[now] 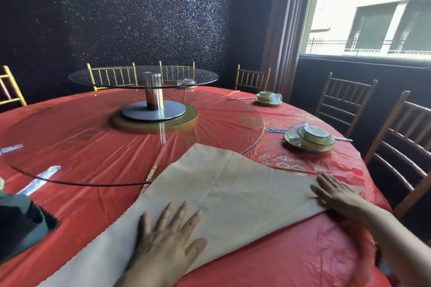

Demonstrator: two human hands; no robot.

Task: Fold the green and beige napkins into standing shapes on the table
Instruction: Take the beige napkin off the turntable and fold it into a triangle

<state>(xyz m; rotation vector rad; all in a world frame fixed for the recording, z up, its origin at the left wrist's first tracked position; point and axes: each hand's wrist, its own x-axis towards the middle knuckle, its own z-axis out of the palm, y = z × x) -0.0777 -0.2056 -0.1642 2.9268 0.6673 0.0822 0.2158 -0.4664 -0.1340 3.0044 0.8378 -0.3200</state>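
Pressing down on the beige napkin point(233, 184) with both hands, that's what the person is doing right now. The left hand point(168, 237) is lying flat on the near middle of the cloth, fingers straight and spread. The right hand point(335, 196) is lying flat too, fingers straight, pinning the right-hand corner. Neither hand is gripping anything.

The napkin is lying flat at the near edge of the red table point(291, 251). It's looking like a big triangle, its point aiming toward the glass turntable point(143, 75) and its long side running along the person's side. A crease is showing across the middle, so I'm reading this as an early fold being smoothed, not a finished shape. Nothing about the beige one is standing up yet, so the bulk of its folding is looking like work to come.

Over at the left edge a dark green shape point(21, 226) is sitting on the table. It may be the green napkin, but I can't tell, nor whether it is folded. A set of stacked dishes point(310, 138) is waiting to the right, well apart from the cloth.
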